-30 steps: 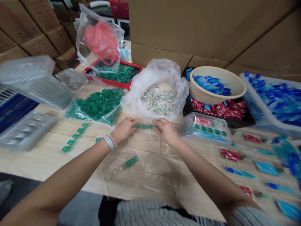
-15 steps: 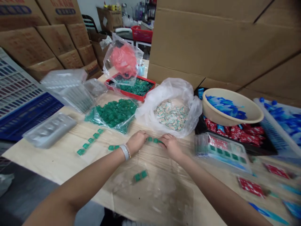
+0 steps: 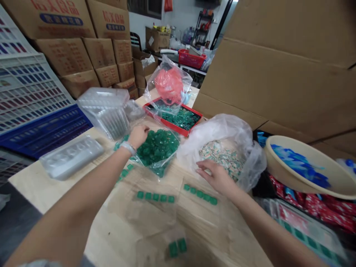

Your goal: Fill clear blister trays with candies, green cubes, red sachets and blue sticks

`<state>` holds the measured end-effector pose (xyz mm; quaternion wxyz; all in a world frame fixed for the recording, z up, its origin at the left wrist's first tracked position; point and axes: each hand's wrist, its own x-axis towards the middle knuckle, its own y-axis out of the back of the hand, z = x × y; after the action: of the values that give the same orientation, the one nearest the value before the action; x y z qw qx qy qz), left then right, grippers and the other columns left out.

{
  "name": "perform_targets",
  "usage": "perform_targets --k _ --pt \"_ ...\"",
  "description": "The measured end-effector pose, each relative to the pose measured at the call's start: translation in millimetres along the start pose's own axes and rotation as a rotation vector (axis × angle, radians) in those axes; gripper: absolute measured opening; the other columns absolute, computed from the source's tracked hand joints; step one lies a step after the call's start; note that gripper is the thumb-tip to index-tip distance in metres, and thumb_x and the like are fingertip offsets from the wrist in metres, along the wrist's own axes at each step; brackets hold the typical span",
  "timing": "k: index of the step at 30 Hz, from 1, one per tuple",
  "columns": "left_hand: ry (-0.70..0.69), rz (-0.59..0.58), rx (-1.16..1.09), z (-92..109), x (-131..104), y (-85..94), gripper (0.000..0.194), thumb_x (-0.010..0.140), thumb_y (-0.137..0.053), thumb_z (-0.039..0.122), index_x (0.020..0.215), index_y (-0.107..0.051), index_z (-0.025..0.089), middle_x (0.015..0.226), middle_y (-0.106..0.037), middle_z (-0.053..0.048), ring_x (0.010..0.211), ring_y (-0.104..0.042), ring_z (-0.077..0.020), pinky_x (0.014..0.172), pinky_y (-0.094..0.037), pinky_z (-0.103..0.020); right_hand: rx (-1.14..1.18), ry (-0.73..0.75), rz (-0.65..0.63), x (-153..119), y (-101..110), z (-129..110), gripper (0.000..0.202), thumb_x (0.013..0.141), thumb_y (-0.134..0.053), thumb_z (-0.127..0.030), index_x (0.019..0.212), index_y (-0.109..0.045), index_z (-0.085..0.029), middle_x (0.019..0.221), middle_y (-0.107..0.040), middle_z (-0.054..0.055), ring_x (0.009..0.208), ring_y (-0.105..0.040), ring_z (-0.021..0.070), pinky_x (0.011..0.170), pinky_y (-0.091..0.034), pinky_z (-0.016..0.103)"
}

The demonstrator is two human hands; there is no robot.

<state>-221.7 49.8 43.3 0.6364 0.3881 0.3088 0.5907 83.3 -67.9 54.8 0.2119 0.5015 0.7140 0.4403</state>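
Note:
My left hand (image 3: 138, 136) is at the left side of an open clear bag of small green translucent blocks (image 3: 157, 146). Its fingers are bent together, and whatever may be between them is hidden. My right hand (image 3: 215, 177) hovers by the near edge of a white plastic bag (image 3: 191, 152) full of small printed pieces (image 3: 222, 154); its thumb and fingers are apart with nothing between them. Below it lies a slanting row of green blocks (image 3: 199, 193). Another row (image 3: 155, 197) lies to its left, and a third (image 3: 126, 171) is partly behind my left forearm. Two blocks (image 3: 178, 247) lie nearest me.
Clear plastic trays (image 3: 72, 155) stand at the left. Behind the green bag is a red-rimmed tray (image 3: 186, 131) of green packets. A cream basin (image 3: 308, 185) of blue packets sits over red packets (image 3: 319, 205) at the right. Cardboard (image 3: 278, 74) walls the back right.
My left hand has moved from the row of blocks to the green bag. My right hand has let go of that row and lifted toward the white bag. The view has turned left.

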Motion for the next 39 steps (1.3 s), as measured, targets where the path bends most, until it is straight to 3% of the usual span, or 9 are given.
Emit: perform_targets --k 3,8,13,17,21,25,29,34,39 --pt "0.105 -0.103 0.016 -29.8 49.2 1.7 0.022 0.071 -0.051 0.018 0.085 -0.065 0.01 0.091 -0.064 -0.013 0.091 -0.054 -0.0255 0.086 -0.037 -0.036 0.05 0.142 0.015 80.3 -21.0 -14.8 0.019 0.08 -0.05 -0.023 0.093 -0.062 -0.018 0.079 -0.061 0.004 0.073 -0.057 0.0152 0.069 -0.046 0.03" --pt "0.134 -0.256 -0.019 -34.7 87.3 -17.2 0.004 0.052 -0.065 0.013 0.053 -0.061 0.015 0.059 -0.061 -0.003 0.08 -0.056 -0.0222 0.08 -0.038 -0.029 -0.06 0.206 -0.016 202.4 -70.6 -30.3 0.026 0.081 -0.044 -0.012 0.097 -0.063 -0.018 0.096 -0.061 0.008 0.092 -0.055 0.0175 0.081 -0.042 0.031" --pt "0.136 -0.34 -0.136 -43.4 89.4 -11.6 0.006 0.055 -0.064 0.016 0.061 -0.065 0.015 0.052 -0.058 -0.001 0.063 -0.054 -0.0161 0.066 -0.04 -0.024 -0.182 0.031 -0.181 247.1 -96.5 -27.4 0.018 0.073 -0.051 -0.006 0.082 -0.066 -0.011 0.091 -0.061 0.017 0.093 -0.055 0.0292 0.078 -0.042 0.041" --pt "0.188 -0.379 -0.527 -45.8 72.8 3.3 0.017 0.064 -0.06 0.024 0.078 -0.064 0.016 0.069 -0.063 -0.002 0.058 -0.054 -0.0117 0.054 -0.04 -0.021 -0.077 -0.009 -0.08 241.3 -93.0 -20.8 0.018 0.075 -0.05 -0.01 0.087 -0.063 -0.012 0.096 -0.061 0.014 0.095 -0.055 0.0255 0.082 -0.041 0.039" --pt "0.369 -0.417 -1.016 -24.0 53.9 13.0 0.017 0.062 -0.063 0.019 0.079 -0.062 0.017 0.075 -0.063 -0.003 0.059 -0.055 -0.0108 0.049 -0.041 -0.02 0.56 -0.291 -0.01 220.9 -79.5 -22.5 0.012 0.079 -0.049 -0.017 0.088 -0.057 -0.016 0.084 -0.062 0.004 0.072 -0.058 0.0124 0.067 -0.046 0.027" --pt "0.498 -0.413 -1.076 7.0 34.3 8.4 0.016 0.065 -0.058 0.009 0.079 -0.061 0.017 0.07 -0.061 -0.001 0.056 -0.053 -0.0085 0.047 -0.04 -0.019 1.139 -0.564 -0.096 187.4 -64.8 -27.0 0.005 0.08 -0.048 -0.014 0.076 -0.051 -0.016 0.063 -0.057 -0.002 0.05 -0.051 0.0063 0.05 -0.042 0.019" --pt "0.498 -0.294 -1.022 31.5 9.0 -5.8 0.011 0.067 -0.052 0.006 0.072 -0.057 0.014 0.063 -0.057 0.0 0.051 -0.051 -0.0071 0.048 -0.04 -0.019 1.36 -0.647 -0.098 145.5 -51.7 -26.1 0.01 0.08 -0.046 -0.009 0.073 -0.05 -0.016 0.051 -0.051 -0.005 0.044 -0.049 0.0061 0.044 -0.04 0.017" --pt "0.266 -0.244 -0.945 67.9 -36.1 -28.3 0.025 0.069 -0.056 0.02 0.093 -0.059 0.012 0.072 -0.061 -0.002 0.051 -0.049 -0.0075 0.049 -0.039 -0.02 1.482 -0.648 -0.087 90.3 -38.1 -25.5 0.014 0.082 -0.042 -0.005 0.08 -0.05 -0.016 0.054 -0.058 -0.003 0.05 -0.058 0.0092 0.053 -0.048 0.021" --pt "-0.106 -0.146 -0.699 105.0 -79.6 -51.7 0.031 0.065 -0.061 0.028 0.091 -0.065 0.012 0.086 -0.065 -0.006 0.077 -0.056 -0.0161 0.073 -0.042 -0.028 1.417 -0.697 0.019 40.4 -30.7 -32.5 0.014 0.081 -0.045 -0.008 0.071 -0.052 -0.012 0.051 -0.06 0.001 0.047 -0.059 0.0105 0.049 -0.05 0.021"
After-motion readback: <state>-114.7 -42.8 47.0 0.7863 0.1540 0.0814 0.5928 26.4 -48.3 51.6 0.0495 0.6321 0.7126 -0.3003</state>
